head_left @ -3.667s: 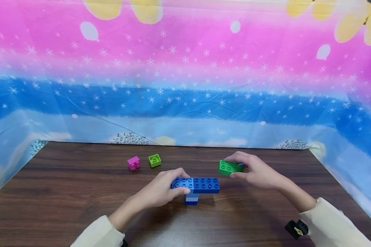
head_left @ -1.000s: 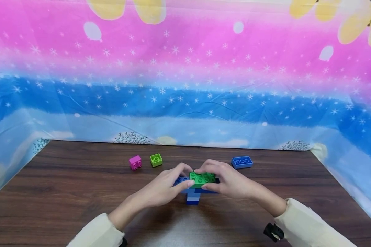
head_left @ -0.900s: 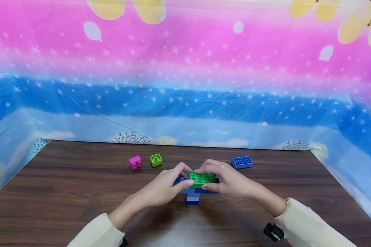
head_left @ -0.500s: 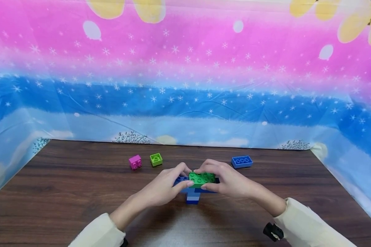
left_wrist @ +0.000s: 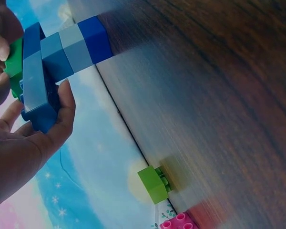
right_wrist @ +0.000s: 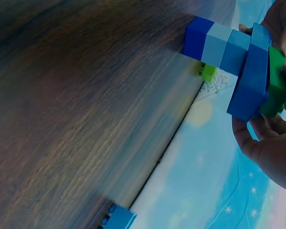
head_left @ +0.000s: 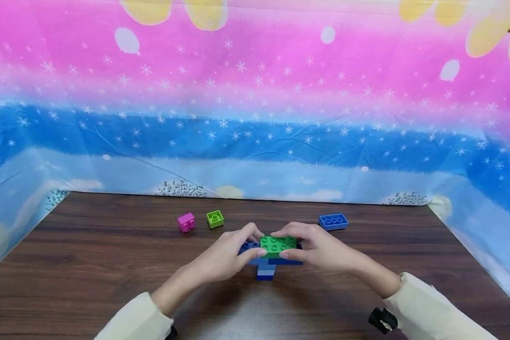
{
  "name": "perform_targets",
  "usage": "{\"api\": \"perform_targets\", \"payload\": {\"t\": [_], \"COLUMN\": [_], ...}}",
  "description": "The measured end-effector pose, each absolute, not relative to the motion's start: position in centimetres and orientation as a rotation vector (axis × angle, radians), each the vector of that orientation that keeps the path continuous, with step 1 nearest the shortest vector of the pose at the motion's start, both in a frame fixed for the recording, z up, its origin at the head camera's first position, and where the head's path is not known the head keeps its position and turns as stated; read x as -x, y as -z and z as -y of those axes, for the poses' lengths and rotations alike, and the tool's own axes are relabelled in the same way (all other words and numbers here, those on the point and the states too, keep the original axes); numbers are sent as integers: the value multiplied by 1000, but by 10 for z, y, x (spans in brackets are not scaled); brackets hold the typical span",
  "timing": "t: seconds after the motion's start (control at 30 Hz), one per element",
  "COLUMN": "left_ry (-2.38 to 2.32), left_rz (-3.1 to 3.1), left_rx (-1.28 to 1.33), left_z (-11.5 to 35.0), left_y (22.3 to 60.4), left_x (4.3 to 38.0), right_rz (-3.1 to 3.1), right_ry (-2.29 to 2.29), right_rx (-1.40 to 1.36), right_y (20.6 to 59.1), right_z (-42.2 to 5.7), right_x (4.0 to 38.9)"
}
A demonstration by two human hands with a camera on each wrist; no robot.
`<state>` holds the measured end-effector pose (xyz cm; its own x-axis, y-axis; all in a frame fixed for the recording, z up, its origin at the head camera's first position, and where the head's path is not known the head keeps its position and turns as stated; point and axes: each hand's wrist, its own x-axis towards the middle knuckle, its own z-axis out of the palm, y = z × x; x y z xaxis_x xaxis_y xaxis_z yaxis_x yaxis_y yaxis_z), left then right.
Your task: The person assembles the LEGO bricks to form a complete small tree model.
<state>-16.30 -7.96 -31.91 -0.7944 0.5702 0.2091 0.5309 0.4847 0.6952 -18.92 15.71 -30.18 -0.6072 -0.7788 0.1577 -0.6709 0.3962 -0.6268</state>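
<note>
In the head view, a green building brick (head_left: 276,246) lies across the top of a stack of blue building bricks (head_left: 265,272), which stands on the table like a T. My right hand (head_left: 329,248) pinches the green brick between thumb and fingers, near its right end. My left hand (head_left: 221,257) grips the left arm of the T, its thumb tip at the green brick's near left corner. From the right wrist side, the green brick (right_wrist: 277,81) sits slightly tilted against the dark blue brick (right_wrist: 250,86) beneath. Palms hide part of the top bricks.
Toward the back left of the wooden table (head_left: 110,264) lie a pink brick (head_left: 186,222) and a lime green brick (head_left: 215,219). A loose blue brick (head_left: 333,221) lies hollow side up at the back right. A patterned cloth (head_left: 255,141) hangs along the back edge.
My right hand has carried the green brick leftward onto the blue stack; the loose blue brick now lies at the back right. Lately the right fingers shifted slightly right; the left hand stayed put.
</note>
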Motion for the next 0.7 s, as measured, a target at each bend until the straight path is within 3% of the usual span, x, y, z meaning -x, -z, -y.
{"api": "perform_targets", "payload": {"t": [0.23,0.7], "left_ry": [-1216,-1236], "left_rz": [-2672,-2672], "left_rx": [-971,-963], "left_z": [79,78], "left_y": [318,320], "left_x": [163,163], "right_rz": [-2379,-2284], "right_ry": [1150,1195], "right_rx": [1134,1099], "right_y": [305,309], "right_z": [-173,-180], "right_x": [191,193]}}
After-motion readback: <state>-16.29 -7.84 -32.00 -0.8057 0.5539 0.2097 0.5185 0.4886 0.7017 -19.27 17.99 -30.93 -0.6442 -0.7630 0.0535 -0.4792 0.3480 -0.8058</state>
